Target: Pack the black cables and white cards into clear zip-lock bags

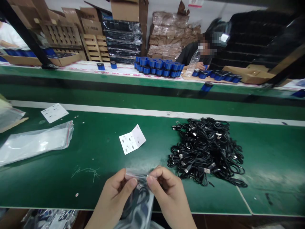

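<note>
head view: both hands are closed in a pinch, thumb against curled fingers. the left hand (116, 190) grips the upper left edge of a clear bag (149, 208); the right hand (170, 192) grips its upper right edge. the bag, with a coiled black cable (137, 198) inside, is positioned at the near edge of the green tabletop (95, 197), between the hands. a pile of black cables (207, 152) lies to the right. beyond the bag lies a folded leaflet (132, 140); its print is too small to read. a printed card (54, 113), likewise illegible, lies at far left. red lettering, apparently "anko", repeats along the white sheet (83, 72) beneath the blue-and-black containers (158, 66).
</note>
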### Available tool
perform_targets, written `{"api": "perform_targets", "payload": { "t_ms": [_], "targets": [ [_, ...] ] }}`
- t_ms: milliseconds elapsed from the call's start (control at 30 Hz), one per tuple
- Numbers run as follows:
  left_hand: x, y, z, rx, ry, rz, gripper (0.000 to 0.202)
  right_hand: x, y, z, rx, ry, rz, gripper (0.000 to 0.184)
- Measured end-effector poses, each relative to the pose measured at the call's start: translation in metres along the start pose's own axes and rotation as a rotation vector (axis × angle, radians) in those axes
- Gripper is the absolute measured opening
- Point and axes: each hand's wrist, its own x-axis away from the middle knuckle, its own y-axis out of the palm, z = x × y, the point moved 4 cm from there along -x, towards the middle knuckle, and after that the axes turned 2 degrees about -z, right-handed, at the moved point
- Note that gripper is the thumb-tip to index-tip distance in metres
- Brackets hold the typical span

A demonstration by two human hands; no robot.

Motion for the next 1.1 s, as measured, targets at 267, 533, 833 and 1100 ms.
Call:
{"api": "perform_targets", "payload": {
  "t_ms": [267,533,833,1100],
  "targets": [
    [0.002,-0.002,0.001,0.028,0.018,0.094,0.03,-0.001,-0.006,-0.005,0.143,-0.035,0.012,0.017],
    [0.001,-0.012,0.001,-0.132,0.068,0.024,0.026,-0.001,-0.017,-0.008,0.219,0.032,-0.055,0.019],
    [0.006,-0.009,0.02,-0.229,0.286,0.179,0.023,0.0,-0.021,-0.016,0.255,-0.092,0.006,0.022],
    [0.008,-0.004,0.013,-0.127,0.245,0.295,0.026,0.0,-0.006,0.0,-0.003,0.017,-0.008,0.025]
  ]
}}
